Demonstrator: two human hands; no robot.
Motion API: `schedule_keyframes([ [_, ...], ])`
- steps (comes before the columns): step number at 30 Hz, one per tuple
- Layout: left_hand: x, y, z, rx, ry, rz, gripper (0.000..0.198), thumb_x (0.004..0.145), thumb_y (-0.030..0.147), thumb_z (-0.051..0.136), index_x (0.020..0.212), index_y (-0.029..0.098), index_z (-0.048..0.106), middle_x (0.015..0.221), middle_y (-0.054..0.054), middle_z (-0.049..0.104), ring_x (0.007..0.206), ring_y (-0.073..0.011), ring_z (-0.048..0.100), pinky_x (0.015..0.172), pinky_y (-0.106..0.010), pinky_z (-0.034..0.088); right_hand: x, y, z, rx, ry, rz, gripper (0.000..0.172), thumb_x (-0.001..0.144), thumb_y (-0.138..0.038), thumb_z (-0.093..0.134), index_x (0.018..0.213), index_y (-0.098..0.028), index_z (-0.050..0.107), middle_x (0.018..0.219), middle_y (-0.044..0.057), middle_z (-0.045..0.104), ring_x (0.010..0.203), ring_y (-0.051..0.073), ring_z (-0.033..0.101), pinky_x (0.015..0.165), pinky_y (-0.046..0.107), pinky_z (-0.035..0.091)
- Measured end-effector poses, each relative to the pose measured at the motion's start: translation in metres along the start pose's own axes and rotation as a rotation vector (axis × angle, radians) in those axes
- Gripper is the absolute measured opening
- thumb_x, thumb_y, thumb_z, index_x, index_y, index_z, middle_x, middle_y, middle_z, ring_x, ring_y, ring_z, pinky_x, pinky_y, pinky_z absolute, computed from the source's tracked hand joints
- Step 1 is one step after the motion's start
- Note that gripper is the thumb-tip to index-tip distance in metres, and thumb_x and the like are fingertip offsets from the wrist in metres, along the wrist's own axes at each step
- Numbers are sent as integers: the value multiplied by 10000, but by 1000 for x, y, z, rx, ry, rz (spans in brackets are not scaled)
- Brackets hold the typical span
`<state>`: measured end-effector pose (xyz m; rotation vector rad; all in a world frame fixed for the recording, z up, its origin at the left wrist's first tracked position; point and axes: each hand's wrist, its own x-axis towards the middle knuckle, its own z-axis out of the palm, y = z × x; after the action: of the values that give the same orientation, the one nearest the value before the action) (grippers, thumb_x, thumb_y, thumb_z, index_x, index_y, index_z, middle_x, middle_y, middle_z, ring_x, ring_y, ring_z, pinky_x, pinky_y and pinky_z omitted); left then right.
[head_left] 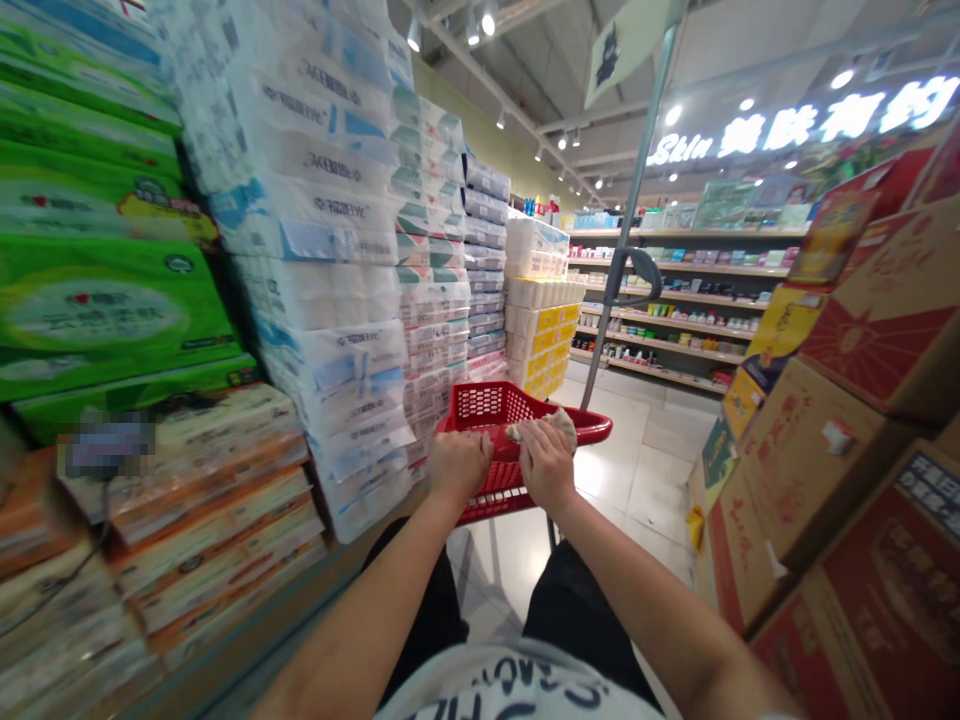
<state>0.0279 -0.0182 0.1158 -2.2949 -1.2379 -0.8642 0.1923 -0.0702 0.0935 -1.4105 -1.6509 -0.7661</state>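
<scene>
A supermarket aisle with a pale tiled floor (615,450) runs towards cosmetics shelves (682,235) under a lit "Skin" sign (802,125), with tissue packs (330,210) stacked high on the left and cardboard cartons (817,440) on the right. The red shopping cart (491,400) stands directly before the person, in the gap between the stacks. The left hand (461,465) is closed at its near bar; the right hand (546,460) is curled over a pale crumpled bundle (566,428), perhaps cloth, beside it. Taking hold of the cart looks done, and open floor remains between it and the shelves. How much else is finished cannot be told, since the hands hide part of the basket.
</scene>
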Motion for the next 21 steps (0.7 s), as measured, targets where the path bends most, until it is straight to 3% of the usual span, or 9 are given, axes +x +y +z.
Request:
schedule_keyframes([
  [4,0,2,1,-5,23,-9,507,965,319,281,755,137,705,764,-128,715,725,-250,639,712,-389,360,27,-4,1,-24,-192,14,233,925,-222,465,957,-212,695,993,42,718,951,197,596,972,362,366],
  [7,0,2,0,5,24,19,508,972,320,273,758,144,698,766,-119,718,705,-249,636,694,-383,354,47,-12,7,-75,-306,59,262,924,-245,474,760,-202,674,825,46,713,808,199,595,873,361,401],
  [9,-1,1,-1,13,31,31,505,974,320,270,751,150,691,756,-113,717,695,-248,634,687,-379,348,42,-17,10,-65,-253,57,248,924,-244,474,784,-202,674,836,51,710,839,208,592,898,370,393],
  [12,-3,0,-2,14,46,27,491,974,326,286,733,161,681,738,-103,713,687,-240,634,681,-372,341,20,-23,9,18,-104,-37,238,924,-213,458,1025,-205,673,1050,64,701,1035,219,568,1000,381,348],
  [14,-4,-1,-2,14,50,22,480,972,332,297,725,169,675,733,-97,712,688,-239,634,677,-372,341,9,-25,5,80,-74,-108,289,927,-200,444,1136,-208,643,1166,68,669,1125,216,538,1031,379,332],
  [17,-4,-3,1,12,48,7,480,974,333,293,717,173,666,738,-94,712,699,-244,637,689,-381,356,17,-26,-1,123,-174,-70,265,944,-218,429,1058,-217,667,1085,62,692,1056,205,567,1015,369,350],
  [21,-4,-5,-1,-81,26,-15,481,985,323,267,795,156,676,792,-104,715,761,-230,650,757,-380,402,51,-30,-1,293,-373,168,308,972,-294,411,875,-214,692,873,34,712,891,194,613,909,342,422],
])
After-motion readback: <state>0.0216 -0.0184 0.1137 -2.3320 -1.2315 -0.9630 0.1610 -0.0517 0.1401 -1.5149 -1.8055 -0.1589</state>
